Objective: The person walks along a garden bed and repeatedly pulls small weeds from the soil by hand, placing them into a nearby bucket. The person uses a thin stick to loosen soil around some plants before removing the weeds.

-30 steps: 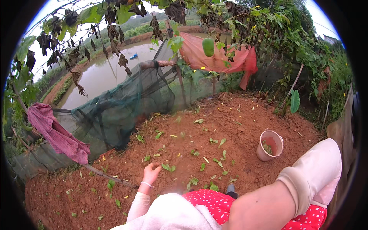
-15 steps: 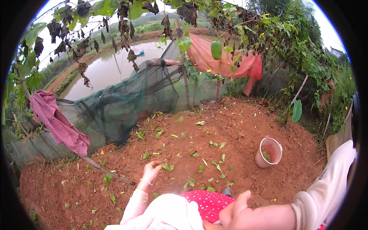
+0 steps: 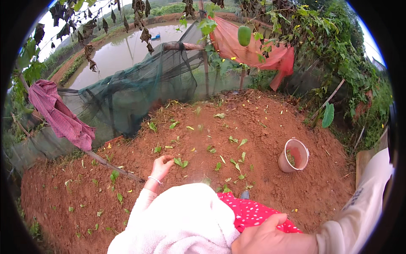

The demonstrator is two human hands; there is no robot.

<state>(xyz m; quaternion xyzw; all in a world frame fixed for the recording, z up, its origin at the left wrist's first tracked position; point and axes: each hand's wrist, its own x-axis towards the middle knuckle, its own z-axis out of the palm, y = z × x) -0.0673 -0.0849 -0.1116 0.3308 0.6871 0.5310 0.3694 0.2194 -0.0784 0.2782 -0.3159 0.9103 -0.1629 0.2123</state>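
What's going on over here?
A person's left hand is over the red soil, right beside a small green plant; I can't tell whether it touches. The right hand is in front of red spotted clothing, with nothing visible in it. Other little plants are scattered around, and a pinkish bucket sits to the right.

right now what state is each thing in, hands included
left hand, fingers curled close to a leafy seedling, contact unclear
right hand, thumb out, grip unclear
bucket, standing uncovered, greenery inside
plaid cloth, draped over a pole
dark green netting, sagging
red netting, draped
green gourd, hanging
brown vine leaves, withered, dangling
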